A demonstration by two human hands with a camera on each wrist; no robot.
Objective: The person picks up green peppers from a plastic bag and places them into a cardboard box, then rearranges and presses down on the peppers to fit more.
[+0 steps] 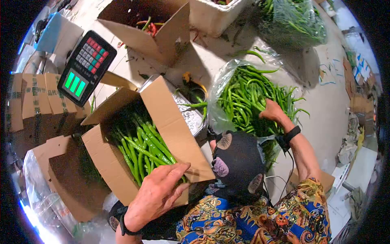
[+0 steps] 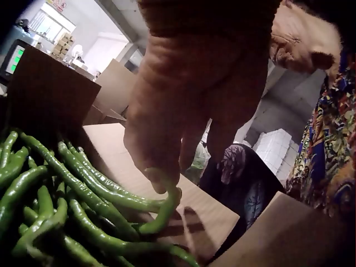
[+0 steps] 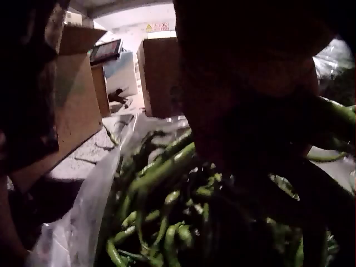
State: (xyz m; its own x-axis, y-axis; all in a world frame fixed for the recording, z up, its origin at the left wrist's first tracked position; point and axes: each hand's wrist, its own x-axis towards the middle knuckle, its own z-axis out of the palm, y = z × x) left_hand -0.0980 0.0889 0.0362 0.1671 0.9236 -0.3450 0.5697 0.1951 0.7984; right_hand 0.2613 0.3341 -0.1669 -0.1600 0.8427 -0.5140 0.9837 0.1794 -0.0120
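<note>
Over the near edge of an open cardboard box (image 1: 178, 134), my left hand (image 1: 156, 197) pinches the curved end of a green chili pepper (image 2: 164, 214) between its fingertips. Long green chili peppers (image 1: 140, 148) lie lengthwise inside that box. To the right, my right hand (image 1: 273, 112) reaches into a clear plastic bag (image 1: 217, 81) heaped with green chili peppers (image 1: 239, 93), its curled fingers gripping some of them. In the right wrist view this hand is dark and its fingertips are mostly hidden among the peppers.
A digital scale display (image 1: 87, 67) stands at upper left. A cardboard box (image 1: 170, 40) with red peppers and a white foam box (image 1: 215, 18) are behind, beside another bag of green peppers (image 1: 292, 20). Someone's capped head (image 1: 237, 162) shows at the bottom centre.
</note>
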